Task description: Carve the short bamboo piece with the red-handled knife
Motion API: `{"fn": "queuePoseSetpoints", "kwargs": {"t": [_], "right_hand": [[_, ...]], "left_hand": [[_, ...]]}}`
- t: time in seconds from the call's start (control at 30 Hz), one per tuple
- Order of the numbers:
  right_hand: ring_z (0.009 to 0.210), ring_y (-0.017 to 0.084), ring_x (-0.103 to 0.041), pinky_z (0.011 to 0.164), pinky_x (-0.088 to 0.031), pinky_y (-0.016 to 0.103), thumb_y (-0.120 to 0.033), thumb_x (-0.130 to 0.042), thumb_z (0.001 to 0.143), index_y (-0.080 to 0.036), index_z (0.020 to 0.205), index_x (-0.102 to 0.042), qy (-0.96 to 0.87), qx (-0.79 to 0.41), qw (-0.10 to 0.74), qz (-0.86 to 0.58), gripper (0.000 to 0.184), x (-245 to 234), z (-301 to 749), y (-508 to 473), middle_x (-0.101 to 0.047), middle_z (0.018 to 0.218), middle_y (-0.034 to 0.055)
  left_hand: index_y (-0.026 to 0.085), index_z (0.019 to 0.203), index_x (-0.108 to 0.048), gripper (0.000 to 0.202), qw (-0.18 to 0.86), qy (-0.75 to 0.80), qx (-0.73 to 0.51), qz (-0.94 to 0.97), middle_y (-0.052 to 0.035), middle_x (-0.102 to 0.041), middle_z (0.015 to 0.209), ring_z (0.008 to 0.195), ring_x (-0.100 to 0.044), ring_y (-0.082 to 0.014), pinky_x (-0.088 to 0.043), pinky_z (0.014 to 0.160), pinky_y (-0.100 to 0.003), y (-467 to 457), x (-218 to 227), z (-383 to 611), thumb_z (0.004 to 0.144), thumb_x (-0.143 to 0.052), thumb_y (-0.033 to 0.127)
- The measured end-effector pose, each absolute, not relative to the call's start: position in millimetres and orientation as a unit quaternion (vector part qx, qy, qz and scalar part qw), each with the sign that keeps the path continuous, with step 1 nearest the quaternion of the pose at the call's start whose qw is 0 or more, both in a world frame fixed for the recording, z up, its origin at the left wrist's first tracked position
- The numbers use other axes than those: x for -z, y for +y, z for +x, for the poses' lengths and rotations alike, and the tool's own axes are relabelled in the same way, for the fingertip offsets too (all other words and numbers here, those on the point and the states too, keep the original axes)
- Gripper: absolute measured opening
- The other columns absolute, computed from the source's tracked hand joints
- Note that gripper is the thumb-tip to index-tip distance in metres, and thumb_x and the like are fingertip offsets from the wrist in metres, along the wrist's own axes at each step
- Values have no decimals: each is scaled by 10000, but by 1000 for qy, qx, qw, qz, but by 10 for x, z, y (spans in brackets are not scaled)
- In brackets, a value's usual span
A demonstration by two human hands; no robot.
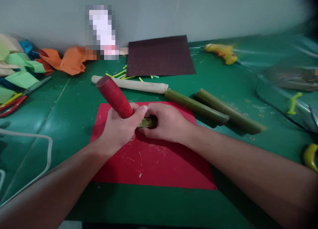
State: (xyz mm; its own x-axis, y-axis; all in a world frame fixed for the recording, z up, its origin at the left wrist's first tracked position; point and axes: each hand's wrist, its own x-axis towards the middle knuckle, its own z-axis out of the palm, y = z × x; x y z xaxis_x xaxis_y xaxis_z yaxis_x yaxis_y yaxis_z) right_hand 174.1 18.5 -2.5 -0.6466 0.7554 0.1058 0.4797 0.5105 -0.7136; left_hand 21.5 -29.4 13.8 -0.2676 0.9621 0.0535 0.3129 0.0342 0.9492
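My left hand (119, 129) is closed around a thick red cylindrical rod (115, 98), perhaps a tool handle. Its flat end slants up to the left, and its lower end is hidden in the fingers. Close against it, my right hand (166, 121) curls around a short green bamboo piece (146, 123) with light lines scratched on its surface. My left thumb reaches the near side of that bamboo. Both hands are over a red sheet (159, 166) strewn with small pale shavings.
Behind the hands lie a pale stick (141, 85) and two green bamboo lengths (196, 104), (231, 113). Further back are a dark brown sheet (160, 56) and a yellow glue gun (222, 52). At left are red-handled scissors (15, 104), a white cable (49, 149) and orange paper (74, 60).
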Motion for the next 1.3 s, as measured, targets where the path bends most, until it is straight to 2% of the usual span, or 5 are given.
{"fn": "queuePoseSetpoints", "kwargs": {"t": [0.23,0.4,0.57,1.2,1.3], "right_hand": [[672,118,-502,626,-344,260,-265,-686,675,-187,767,-577,-845,-318,233,-362,163,46,1744,179,-615,761,-6],[666,116,-504,616,-343,259,-267,-682,681,-186,759,-573,-841,-333,219,-366,157,26,1740,179,-619,766,-6],[675,129,-513,620,-355,266,-272,-691,668,-179,790,-598,-838,-334,204,-380,179,19,1734,177,-632,780,9],[725,144,-543,646,-370,274,-282,-678,698,-178,818,-629,-839,-340,219,-365,167,48,1746,192,-657,825,22],[708,140,-525,644,-364,277,-274,-680,687,-176,820,-627,-844,-332,210,-366,173,42,1749,199,-642,808,22]], "left_hand": [[191,560,-487,330,356,604,-458,547,38,-494,564,560,-510,-98,-486,542,-211,-300,-93,183,786,-690,319],[195,633,-580,235,337,627,-487,506,31,-594,606,591,-578,-112,-512,565,-210,-270,-94,207,753,-737,323],[197,546,-501,344,338,623,-518,478,52,-473,495,481,-457,-78,-457,496,-193,-218,-144,215,789,-710,320],[194,631,-595,236,323,636,-493,498,34,-606,594,589,-589,-110,-506,561,-202,-271,-82,210,757,-749,321],[197,613,-579,266,318,642,-499,487,42,-554,548,539,-540,-99,-478,523,-205,-245,-119,216,785,-735,326]]}}
